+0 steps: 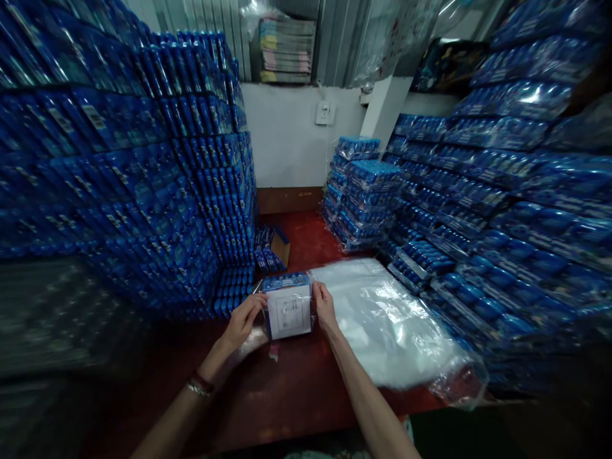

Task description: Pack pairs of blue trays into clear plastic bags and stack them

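Note:
In front of me on the red table stands a blue pack (pixel 288 309) in a clear plastic bag, with a white printed sheet (pixel 289 311) on the side facing me. My left hand (pixel 246 319) pinches the plastic at the pack's left edge. Closed at its right edge, my right hand (pixel 323 303) grips the plastic there. A stack of flat clear plastic bags (pixel 377 319) lies to the right, beside my right forearm. Behind the pack sits an open blue carton (pixel 273 248) with a brown inside.
Tall stacks of blue packages (pixel 191 159) rise on the left. Plastic-wrapped blue bundles (pixel 366 191) stand at the back, and more wrapped bundles (pixel 502 223) fill the right side. The red tabletop (pixel 268 395) runs under everything. A wall socket (pixel 325 113) is behind.

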`<state>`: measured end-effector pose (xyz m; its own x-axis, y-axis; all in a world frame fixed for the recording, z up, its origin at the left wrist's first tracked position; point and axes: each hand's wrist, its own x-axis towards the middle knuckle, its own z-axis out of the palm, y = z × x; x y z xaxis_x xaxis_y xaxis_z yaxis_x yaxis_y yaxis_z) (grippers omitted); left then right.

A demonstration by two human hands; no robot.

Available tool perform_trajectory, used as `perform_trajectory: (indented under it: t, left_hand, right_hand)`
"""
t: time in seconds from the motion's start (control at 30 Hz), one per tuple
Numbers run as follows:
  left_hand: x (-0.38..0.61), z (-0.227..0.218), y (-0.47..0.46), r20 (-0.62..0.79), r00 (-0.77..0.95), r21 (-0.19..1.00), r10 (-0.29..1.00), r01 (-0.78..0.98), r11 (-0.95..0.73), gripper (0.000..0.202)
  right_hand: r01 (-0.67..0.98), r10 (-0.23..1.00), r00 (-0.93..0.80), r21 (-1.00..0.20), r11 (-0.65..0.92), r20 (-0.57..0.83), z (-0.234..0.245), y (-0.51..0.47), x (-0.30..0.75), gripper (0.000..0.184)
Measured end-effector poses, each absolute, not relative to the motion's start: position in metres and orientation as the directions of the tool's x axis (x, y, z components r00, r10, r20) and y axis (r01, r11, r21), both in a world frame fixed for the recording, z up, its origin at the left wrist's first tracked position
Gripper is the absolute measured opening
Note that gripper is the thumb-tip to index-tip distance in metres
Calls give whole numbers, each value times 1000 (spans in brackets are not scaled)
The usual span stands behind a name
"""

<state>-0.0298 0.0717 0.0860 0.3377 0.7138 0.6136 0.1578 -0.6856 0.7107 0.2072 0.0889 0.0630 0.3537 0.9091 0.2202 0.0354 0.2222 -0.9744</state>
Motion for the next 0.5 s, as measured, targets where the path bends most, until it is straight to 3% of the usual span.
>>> perform_trajectory:
  t: [0.1,0.17,0.27,0.33,0.37,0.5]
  left_hand:
    - [-18,82,67,624,242,737,743,136,-662,24]
    - [-7,77,68,605,77,776,792,165,-609,29]
    - [11,72,78,404,-371,914,836,197,-354,27]
    - [21,74,87,239,-504,970,830,80,-231,35]
    - [25,76,90,160,-469,981,869,-24,-194,41]
    - [31,83,84,-82,-59,921,995,-386,53,54]
  right_hand:
    - [-22,929,307,-974,225,207,65,95,203,33]
    - [-44,934,299,-975,218,195,66,96,202,32]
    - [-35,932,305,-975,218,197,64,94,198,31]
    - [-25,930,307,-975,219,201,60,92,193,30]
    - [-22,929,311,-976,217,200,58,90,190,30]
    - [-78,907,402,-982,170,125,46,77,180,39]
